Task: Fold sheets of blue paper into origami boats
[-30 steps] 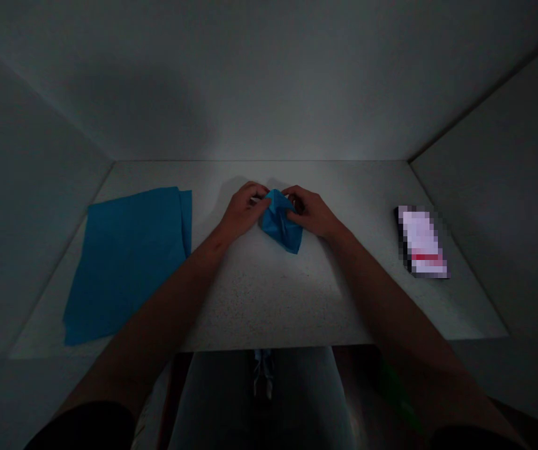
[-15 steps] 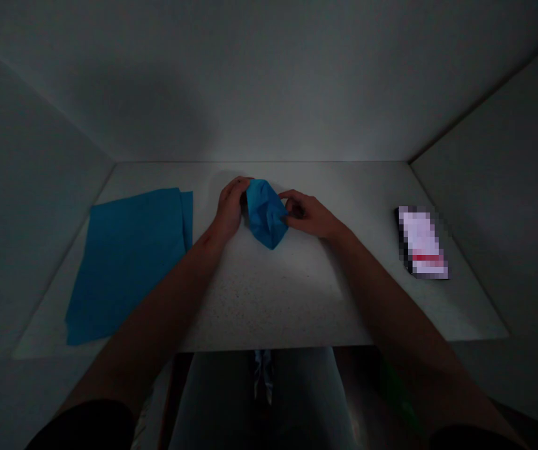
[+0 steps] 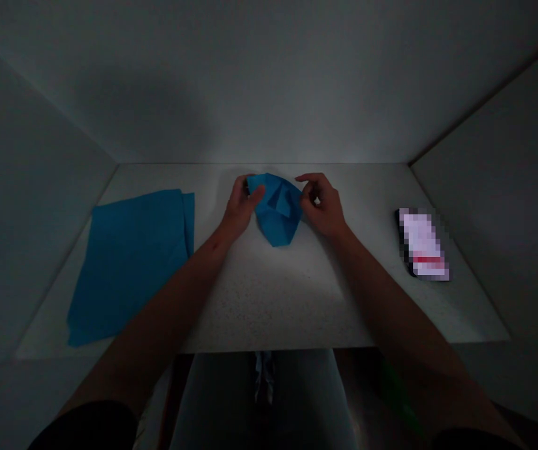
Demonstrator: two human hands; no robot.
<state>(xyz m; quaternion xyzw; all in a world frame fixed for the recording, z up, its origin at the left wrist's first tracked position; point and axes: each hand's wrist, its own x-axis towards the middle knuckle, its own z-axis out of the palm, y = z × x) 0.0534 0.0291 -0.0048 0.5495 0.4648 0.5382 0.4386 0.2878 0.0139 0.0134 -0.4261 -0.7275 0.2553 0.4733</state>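
Observation:
A folded piece of blue paper, creased and partly opened out, is held above the middle of the white table. My left hand grips its left edge, thumb on the near face and fingers behind. At its right edge is my right hand, pinching the paper between thumb and a curled finger while the index finger points away to the left above it. The fingertips behind the paper are hidden.
Flat blue sheets lie stacked on the left of the table, partly under my left forearm. A phone with a blurred-out screen lies at the right. Walls enclose the back and both sides.
The folded paper has turned and spread wider, showing more of its inner folds. My left thumb has come onto its front, and my right hand has shifted right with its index finger raised.

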